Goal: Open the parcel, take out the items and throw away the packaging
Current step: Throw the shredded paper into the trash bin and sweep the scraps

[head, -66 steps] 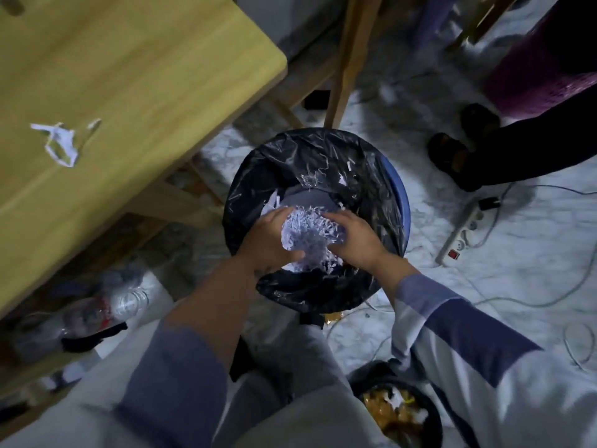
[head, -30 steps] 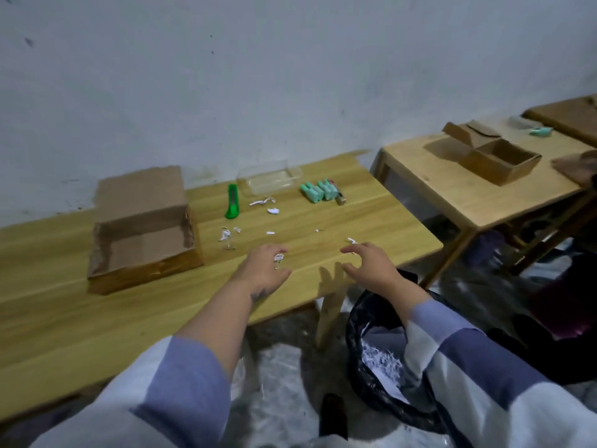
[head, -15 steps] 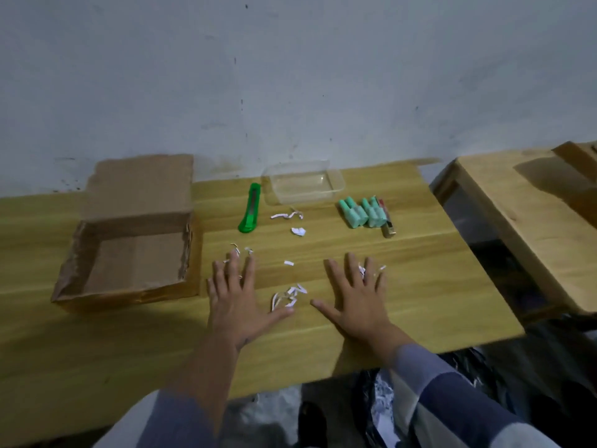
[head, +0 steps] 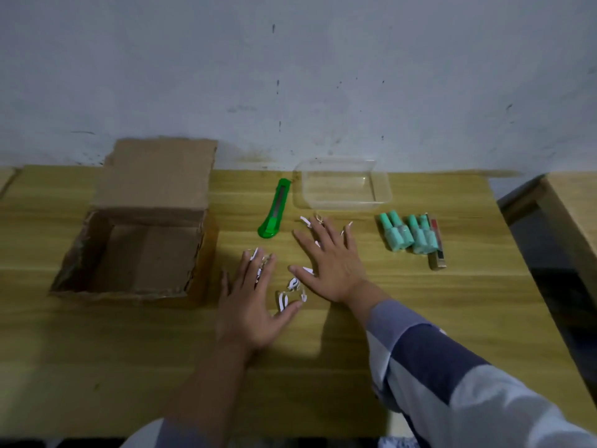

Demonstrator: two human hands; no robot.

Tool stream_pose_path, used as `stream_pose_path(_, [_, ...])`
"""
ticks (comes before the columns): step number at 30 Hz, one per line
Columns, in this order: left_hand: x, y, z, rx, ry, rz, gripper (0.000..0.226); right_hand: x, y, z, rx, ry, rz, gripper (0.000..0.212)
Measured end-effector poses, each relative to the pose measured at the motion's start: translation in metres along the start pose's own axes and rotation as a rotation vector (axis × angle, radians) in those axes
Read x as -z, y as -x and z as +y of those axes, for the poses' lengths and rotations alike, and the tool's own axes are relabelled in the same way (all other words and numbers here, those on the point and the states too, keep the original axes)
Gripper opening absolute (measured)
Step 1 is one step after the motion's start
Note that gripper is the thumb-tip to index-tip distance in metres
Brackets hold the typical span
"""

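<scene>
White paper scraps [head: 295, 289] are seen strewn on the desk [head: 420, 305] between and beneath the flat, spread, empty left hand [head: 253, 305] and right hand [head: 332, 263], likeliest gathered by inward sweeping.

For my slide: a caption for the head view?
Both hands flat on the table, gathering paper scraps beside the opened box.

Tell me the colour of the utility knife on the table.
Bright green utility knife, clearest in the head view.
</scene>
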State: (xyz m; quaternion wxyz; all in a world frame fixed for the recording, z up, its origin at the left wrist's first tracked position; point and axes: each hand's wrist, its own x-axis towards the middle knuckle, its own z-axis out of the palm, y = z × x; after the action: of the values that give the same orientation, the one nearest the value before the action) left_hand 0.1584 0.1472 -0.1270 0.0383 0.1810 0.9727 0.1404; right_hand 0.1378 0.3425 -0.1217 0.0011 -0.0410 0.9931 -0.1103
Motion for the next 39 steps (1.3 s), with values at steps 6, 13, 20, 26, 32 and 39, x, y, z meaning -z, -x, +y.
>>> stream_pose_path(6, [-0.004,-0.003,0.003,-0.117,0.003,-0.023,0.073,-0.005,0.023,-0.005,0.034,0.000,0.014,0.051])
stream_pose_path(13, [-0.012,-0.005,0.054,-0.327,-0.041,-0.102,0.065,0.000,0.104,0.009,-0.199,-0.068,0.105,0.048])
stream_pose_path(20, [-0.029,0.001,0.129,-0.541,-0.111,-0.256,0.075,0.008,0.193,0.042,-0.490,-0.106,0.118,0.053])
stream_pose_path(26, [-0.054,0.020,0.216,-0.817,-0.175,-0.372,0.063,0.013,0.270,0.074,-0.741,-0.127,0.174,0.059])
stream_pose_path(32, [-0.051,0.009,0.236,-0.822,-0.078,-0.396,0.058,0.021,0.264,0.087,-0.741,-0.306,0.219,0.045])
stream_pose_path(39, [-0.038,-0.004,0.216,-0.812,0.043,-0.296,0.061,0.038,0.257,0.074,-0.718,-0.403,0.333,0.044])
